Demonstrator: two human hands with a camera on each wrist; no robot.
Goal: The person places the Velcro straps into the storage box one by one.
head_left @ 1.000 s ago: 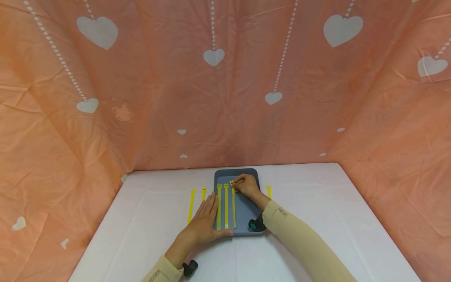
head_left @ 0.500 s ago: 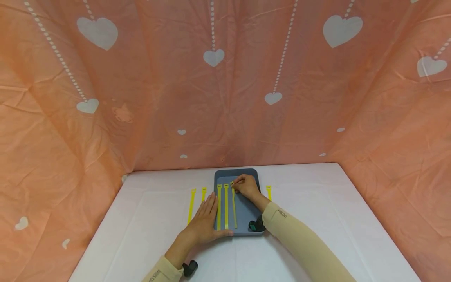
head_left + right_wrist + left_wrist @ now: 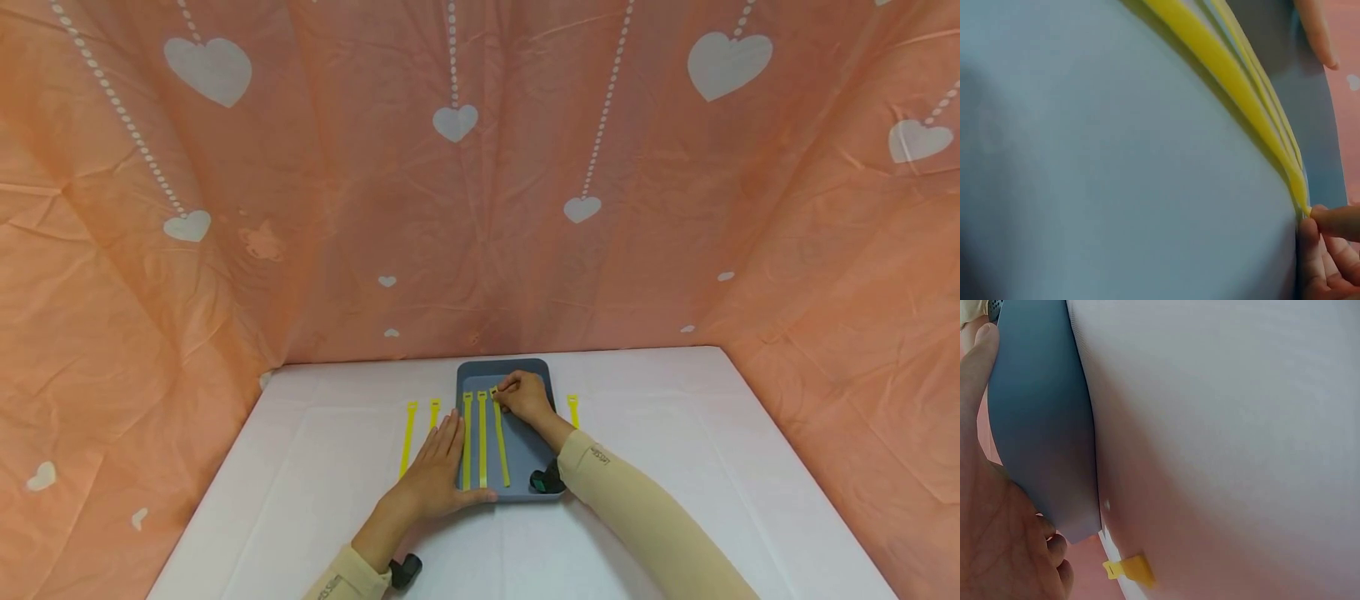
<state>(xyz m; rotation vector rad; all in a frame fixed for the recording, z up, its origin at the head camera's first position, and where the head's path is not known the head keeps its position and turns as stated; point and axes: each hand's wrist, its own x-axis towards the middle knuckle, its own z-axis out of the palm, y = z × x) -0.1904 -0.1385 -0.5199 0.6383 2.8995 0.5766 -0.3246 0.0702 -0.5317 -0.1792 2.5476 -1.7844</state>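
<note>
A grey-blue rectangular tray (image 3: 534,446) lies on the white table with three yellow cable-tie straps in it, slotted heads toward the far side. My right hand (image 3: 527,398) pinches the rightmost strap (image 3: 502,450) just below its head; its tail slants to the right. In the right wrist view, thumb and finger meet at the narrow end of that strap (image 3: 1229,72). Left of it, a middle strap (image 3: 482,442) and a left strap (image 3: 467,442) run nearly parallel. My left hand (image 3: 433,479) rests along the tray's left side, fingers extended, thumb across its near edge.
Two more yellow straps lie on the table left of the tray: an outer strap (image 3: 408,437) and an inner strap (image 3: 434,410), partly behind my left hand. Another strap (image 3: 573,408) lies to the right, partly hidden by my right arm. An orange curtain (image 3: 480,250) hangs behind.
The near tail of the strap in my right hand has swung to the right, away from the middle strap. Both hands have stayed almost where they were.
</note>
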